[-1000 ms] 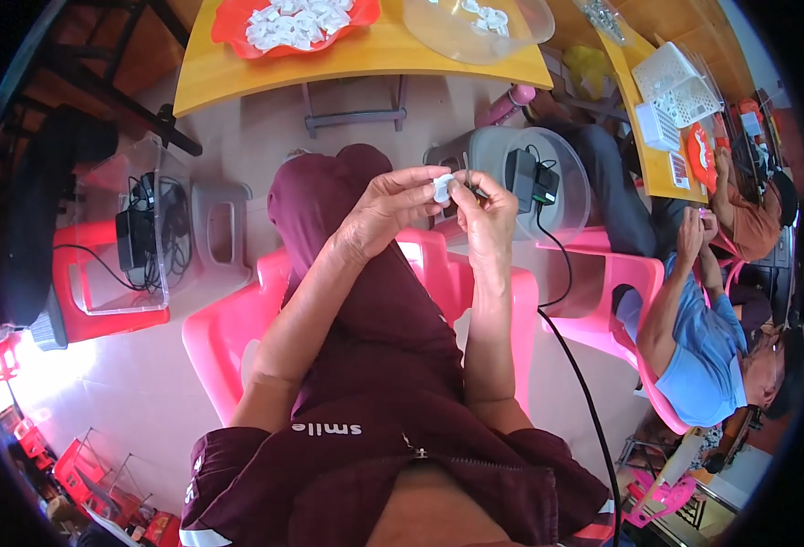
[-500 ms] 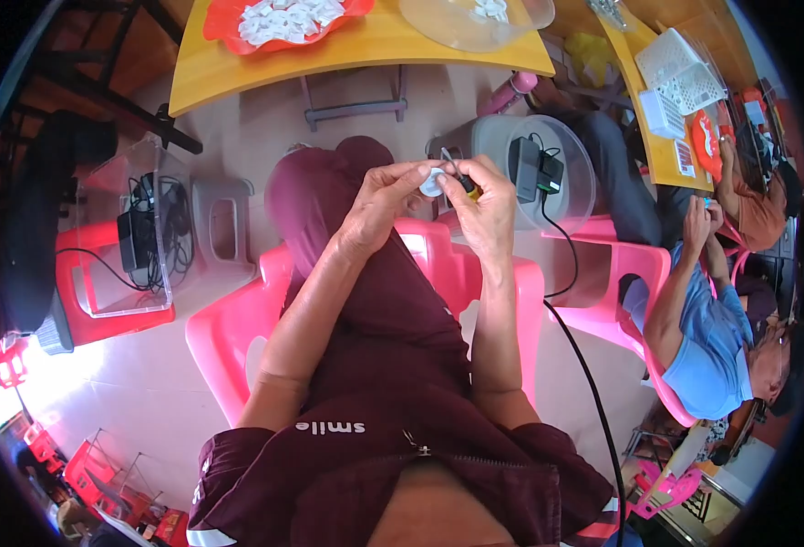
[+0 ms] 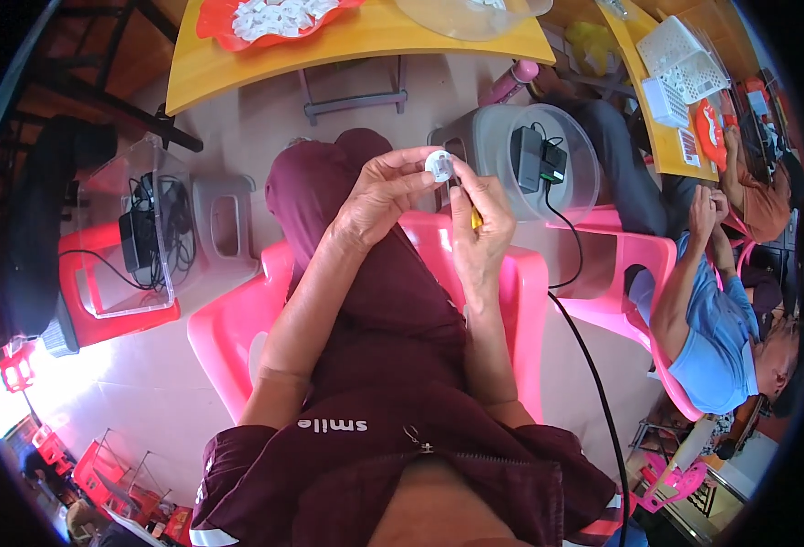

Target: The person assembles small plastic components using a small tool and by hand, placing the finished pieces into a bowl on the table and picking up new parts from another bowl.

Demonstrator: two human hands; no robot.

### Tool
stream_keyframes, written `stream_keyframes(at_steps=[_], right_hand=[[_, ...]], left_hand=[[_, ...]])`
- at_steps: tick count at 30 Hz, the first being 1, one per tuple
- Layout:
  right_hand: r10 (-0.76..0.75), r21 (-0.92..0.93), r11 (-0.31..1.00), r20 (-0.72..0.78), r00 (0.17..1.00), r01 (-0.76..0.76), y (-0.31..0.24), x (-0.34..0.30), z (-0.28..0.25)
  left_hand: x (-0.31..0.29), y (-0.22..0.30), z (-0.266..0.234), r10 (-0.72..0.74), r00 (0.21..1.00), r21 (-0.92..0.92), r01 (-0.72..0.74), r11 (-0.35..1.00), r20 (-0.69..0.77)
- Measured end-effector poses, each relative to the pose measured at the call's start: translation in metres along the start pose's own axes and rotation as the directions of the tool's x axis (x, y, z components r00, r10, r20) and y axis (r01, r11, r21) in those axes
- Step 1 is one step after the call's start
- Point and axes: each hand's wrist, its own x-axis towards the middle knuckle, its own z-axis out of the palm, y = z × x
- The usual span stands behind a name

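Above my lap, my left hand (image 3: 386,193) pinches the edge of a small round white plastic part (image 3: 438,165) between thumb and fingers. The part's greyish, shaped inner side shows. My right hand (image 3: 483,211) is closed around a slim tool with a yellow handle (image 3: 476,219). Most of this tool is hidden by the fingers, so its exact kind cannot be made out. The right fingertips are right beside the white part and seem to touch its edge.
Ahead is a yellow table (image 3: 356,50) bearing a red dish (image 3: 224,35) of white pieces and a clear bowl (image 3: 475,27). At right, a clear tub (image 3: 580,187) holds black adapters; a black cable (image 3: 593,383) runs past me. Co-workers (image 3: 707,337) sit further right.
The white part has turned so its inner side shows. My right hand has lowered slightly, and the tool's metal end, visible before, is now mostly hidden.
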Motion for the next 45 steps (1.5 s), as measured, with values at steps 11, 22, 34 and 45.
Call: stream_keyframes(at_steps=[11, 22, 34, 45], right_hand=[[-0.101, -0.142, 0.985, 0.006, 0.995, 0.1, -0.001, -0.004, 0.004], [-0.135, -0.122, 0.983, 0.01, 0.991, 0.135, 0.008, -0.004, 0.006], [-0.165, -0.067, 0.984, 0.036, 0.986, 0.167, 0.011, -0.001, 0.005], [-0.196, -0.074, 0.976, 0.115, 0.974, 0.205, 0.013, 0.004, -0.002]], left_hand=[[-0.002, 0.0, -0.001, 0.026, 1.0, 0.041, -0.025, 0.999, -0.012], [-0.003, -0.001, -0.001, 0.064, 0.997, 0.079, -0.061, 0.995, -0.036], [-0.008, 0.003, 0.005, 0.067, 0.994, 0.129, -0.056, 0.99, -0.089], [-0.01, 0.002, 0.002, 0.059, 0.994, 0.144, -0.045, 0.989, -0.095]])
